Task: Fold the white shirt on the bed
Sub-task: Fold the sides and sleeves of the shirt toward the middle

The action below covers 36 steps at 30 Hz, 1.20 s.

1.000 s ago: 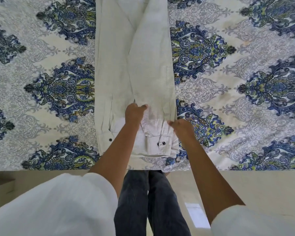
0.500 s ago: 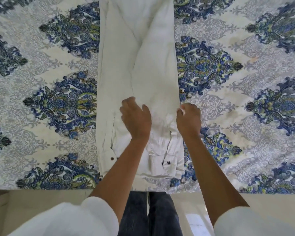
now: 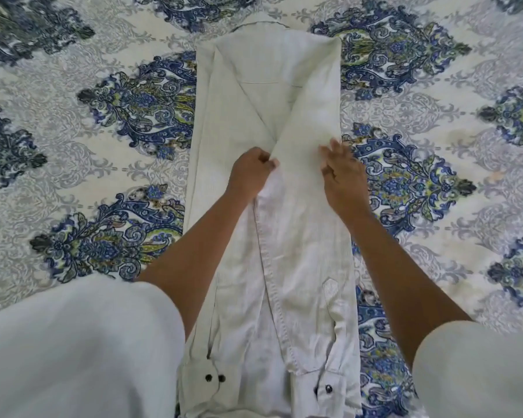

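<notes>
We had the shirt (image 3: pixel 272 206) laid out long and narrow down the middle of the bed (image 3: pixel 88 182), both sides folded in, collar at the far end and the cuffs (image 3: pixel 323 387) with their dark buttons (image 3: pixel 328 388) nearest us. The two sleeves ran down the strip and crossed near its middle.

Our left hand (image 3: pixel 249 173) sat right at that crossing, fingers (image 3: pixel 269 163) curled in and pinched on a fold of the cloth, thumb tucked against them. It was bunching the fabric there, and a small ridge rose beside the knuckles.

Our right hand (image 3: pixel 343 173) was on the shirt's right edge, palm down, fingers (image 3: pixel 334 147) spread loose and only slightly bent. The tips looked blurred, so we could not tell whether they pressed the cloth or skimmed just over it. It held nothing.

Both forearms reached out over the lower half of the shirt, white sleeves (image 3: pixel 82 342) filling the near corners.
</notes>
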{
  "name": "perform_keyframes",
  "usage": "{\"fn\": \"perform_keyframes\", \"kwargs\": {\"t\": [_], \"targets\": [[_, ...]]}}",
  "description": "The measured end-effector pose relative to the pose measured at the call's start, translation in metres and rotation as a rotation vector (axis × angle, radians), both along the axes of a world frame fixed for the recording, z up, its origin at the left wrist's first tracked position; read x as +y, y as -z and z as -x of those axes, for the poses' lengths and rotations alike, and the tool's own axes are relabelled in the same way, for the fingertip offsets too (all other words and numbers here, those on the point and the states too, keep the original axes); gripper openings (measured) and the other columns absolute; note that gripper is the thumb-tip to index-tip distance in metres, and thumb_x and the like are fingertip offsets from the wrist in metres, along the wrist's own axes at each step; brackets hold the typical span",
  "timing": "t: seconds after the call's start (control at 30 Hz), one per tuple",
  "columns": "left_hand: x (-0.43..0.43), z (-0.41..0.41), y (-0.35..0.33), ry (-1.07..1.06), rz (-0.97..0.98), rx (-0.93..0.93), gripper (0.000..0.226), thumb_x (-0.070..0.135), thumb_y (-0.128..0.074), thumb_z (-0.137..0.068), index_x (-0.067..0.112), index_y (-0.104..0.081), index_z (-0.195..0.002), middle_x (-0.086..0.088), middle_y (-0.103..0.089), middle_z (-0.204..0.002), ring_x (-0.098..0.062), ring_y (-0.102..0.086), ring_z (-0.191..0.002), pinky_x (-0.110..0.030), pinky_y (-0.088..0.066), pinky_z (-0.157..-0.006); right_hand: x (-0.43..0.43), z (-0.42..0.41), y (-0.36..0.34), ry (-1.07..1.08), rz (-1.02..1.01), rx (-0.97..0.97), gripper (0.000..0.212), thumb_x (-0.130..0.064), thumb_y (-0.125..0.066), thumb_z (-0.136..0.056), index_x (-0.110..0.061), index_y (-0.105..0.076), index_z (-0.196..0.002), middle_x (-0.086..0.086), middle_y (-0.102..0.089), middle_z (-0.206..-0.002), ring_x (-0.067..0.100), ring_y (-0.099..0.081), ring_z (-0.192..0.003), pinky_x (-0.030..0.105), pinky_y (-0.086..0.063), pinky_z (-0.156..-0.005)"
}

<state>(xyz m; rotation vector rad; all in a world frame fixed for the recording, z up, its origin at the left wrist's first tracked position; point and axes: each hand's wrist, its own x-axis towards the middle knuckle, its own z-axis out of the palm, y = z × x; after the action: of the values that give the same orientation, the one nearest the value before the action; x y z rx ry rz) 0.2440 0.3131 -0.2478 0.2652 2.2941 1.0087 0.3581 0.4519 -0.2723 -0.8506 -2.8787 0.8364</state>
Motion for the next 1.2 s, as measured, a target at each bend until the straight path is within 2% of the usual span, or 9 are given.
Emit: {"fn": "perform_keyframes", "kwargs": {"t": [0.07, 0.23, 0.4, 0.6, 0.7, 0.77, 0.87, 1.03, 1.2], "targets": [[-0.005, 0.006, -0.009, 0.032, -0.058, -0.18, 0.012, 0.015, -0.061, -0.088, 0.007, -0.058, -0.096, -0.007, -0.058, -0.087, -0.019, -0.052, -0.079, -0.018, -0.041, -0.056, 0.009, 0.027, -0.008, 0.073, 0.069, 0.11, 0.046, -0.02, -0.036, -0.091, -0.014, -0.049, -0.135, 0.007, -0.04, -0.147, 0.026, -0.032, -0.137, 0.036, -0.023, -0.112], [-0.031, -0.003, -0.008, -0.066, -0.28, -0.371, 0.02, -0.001, -0.063, -0.082, 0.013, -0.064, -0.096, -0.006, -0.066, -0.095, -0.02, -0.062, -0.091, -0.03, -0.047, -0.089, 0.042, 0.087, -0.032, 0.425, 0.265, 0.164, 0.032, -0.016, -0.044, -0.095, -0.006, -0.055, -0.123, 0.013, -0.056, -0.126, 0.027, -0.049, -0.118, 0.029, -0.038, -0.095], [-0.041, -0.01, -0.004, -0.245, -0.431, -0.499, 0.023, -0.003, -0.065, -0.08, 0.008, -0.065, -0.1, -0.003, -0.069, -0.093, -0.016, -0.067, -0.088, -0.024, -0.054, -0.084, 0.08, 0.133, -0.048, 0.577, 0.476, 0.096, 0.015, -0.017, -0.049, -0.092, -0.008, -0.06, -0.088, 0.009, -0.059, -0.091, 0.025, -0.057, -0.095, 0.03, -0.043, -0.072], [-0.046, -0.018, -0.001, -0.362, -0.448, -0.501, 0.013, 0.007, -0.063, -0.084, 0.014, -0.07, -0.092, 0.003, -0.073, -0.084, -0.009, -0.068, -0.081, -0.018, -0.053, -0.073, 0.092, 0.158, -0.057, 0.543, 0.503, -0.022, 0.035, -0.016, -0.044, -0.096, -0.001, -0.044, -0.127, 0.025, -0.055, -0.121, 0.036, -0.055, -0.112, 0.039, -0.045, -0.087], [-0.042, -0.018, 0.002, -0.457, -0.414, -0.544, 0.014, 0.009, -0.059, -0.088, 0.011, -0.071, -0.083, -0.005, -0.071, -0.081, -0.017, -0.066, -0.077, -0.024, -0.053, -0.072, 0.096, 0.161, -0.049, 0.563, 0.69, 0.057, 0.017, -0.028, -0.055, -0.09, -0.013, -0.061, -0.095, 0.003, -0.063, -0.092, 0.022, -0.06, -0.092, 0.026, -0.047, -0.074], [-0.038, -0.017, 0.001, -0.522, -0.391, -0.601, 0.016, 0.002, -0.055, -0.089, 0.007, -0.069, -0.081, -0.008, -0.068, -0.079, -0.019, -0.063, -0.074, -0.025, -0.052, -0.067, 0.099, 0.164, -0.048, 0.625, 0.685, 0.038, 0.026, -0.032, -0.059, -0.089, -0.017, -0.052, -0.069, -0.003, -0.052, -0.07, 0.017, -0.054, -0.075, 0.025, -0.044, -0.064], [-0.031, -0.018, -0.003, -0.665, -0.333, -0.67, 0.021, -0.007, -0.049, -0.087, 0.004, -0.066, -0.08, -0.01, -0.068, -0.081, -0.019, -0.064, -0.073, -0.028, -0.053, -0.071, 0.102, 0.164, -0.046, 0.691, 0.763, 0.097, 0.031, -0.029, -0.067, -0.084, -0.017, -0.047, -0.063, -0.001, -0.051, -0.066, 0.016, -0.051, -0.064, 0.027, -0.042, -0.056], [-0.023, -0.025, -0.003, -0.689, -0.139, -0.4, 0.024, -0.006, -0.049, -0.083, 0.011, -0.062, -0.074, -0.014, -0.064, -0.085, -0.022, -0.057, -0.074, -0.035, -0.047, -0.071, 0.102, 0.163, -0.038, 0.691, 0.727, 0.128, 0.032, -0.031, -0.066, -0.085, -0.019, -0.046, -0.063, -0.005, -0.048, -0.067, 0.013, -0.047, -0.065, 0.02, -0.036, -0.05], [-0.019, -0.033, -0.005, -0.302, -0.014, 0.088, 0.019, 0.026, -0.053, -0.092, 0.012, -0.064, -0.098, -0.003, -0.055, -0.096, -0.018, -0.051, -0.089, -0.029, -0.041, -0.077, 0.099, 0.164, -0.041, 0.694, 0.73, 0.131, 0.028, -0.032, -0.063, -0.087, -0.018, -0.045, -0.07, -0.005, -0.052, -0.078, 0.013, -0.051, -0.076, 0.026, -0.044, -0.071]]}}
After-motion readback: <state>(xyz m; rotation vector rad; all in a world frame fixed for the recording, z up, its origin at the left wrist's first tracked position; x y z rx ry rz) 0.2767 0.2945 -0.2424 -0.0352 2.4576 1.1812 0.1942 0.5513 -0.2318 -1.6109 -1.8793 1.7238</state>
